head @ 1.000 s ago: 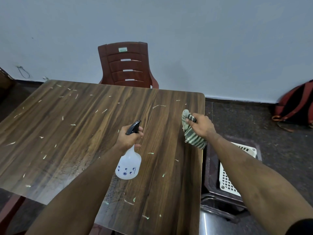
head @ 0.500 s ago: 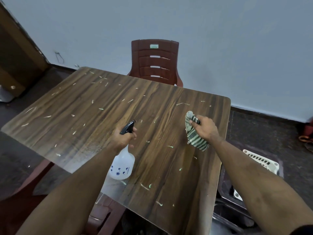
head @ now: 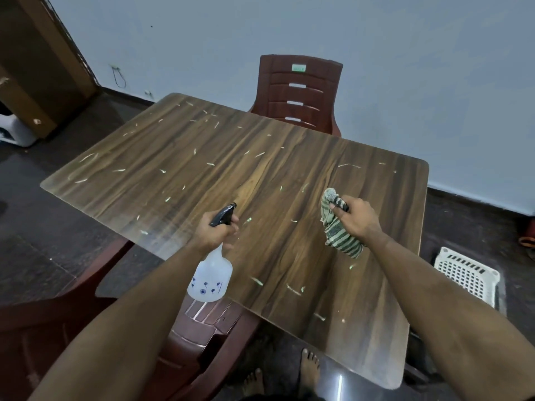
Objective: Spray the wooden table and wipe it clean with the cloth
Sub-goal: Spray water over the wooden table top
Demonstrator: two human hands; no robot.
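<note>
The wooden table (head: 289, 198) fills the middle of the view, its top scattered with small pale scraps (head: 257, 281) from the far left corner to the near right edge. The left hand (head: 215, 231) is wrapped tight around the neck of a clear spray bottle (head: 210, 277), fingers closed over the black trigger head (head: 222, 216), whose nozzle points away toward the far side of the table. The bottle hangs below the hand, over the near left edge of the table, with small blue marks printed on its lower part. The right hand (head: 354, 219) is closed in a fist around a bunched green-and-dark striped cloth (head: 338, 233), held above the right part of the table; whether the cloth touches the wood cannot be told. A dark red chair (head: 299, 91) stands at the far side against the pale wall, and another red chair (head: 199, 328) sits tucked under the near left edge. A white slotted basket (head: 466, 274) rests on the dark floor to the right. Bare feet (head: 309, 369) show below the near edge.
</note>
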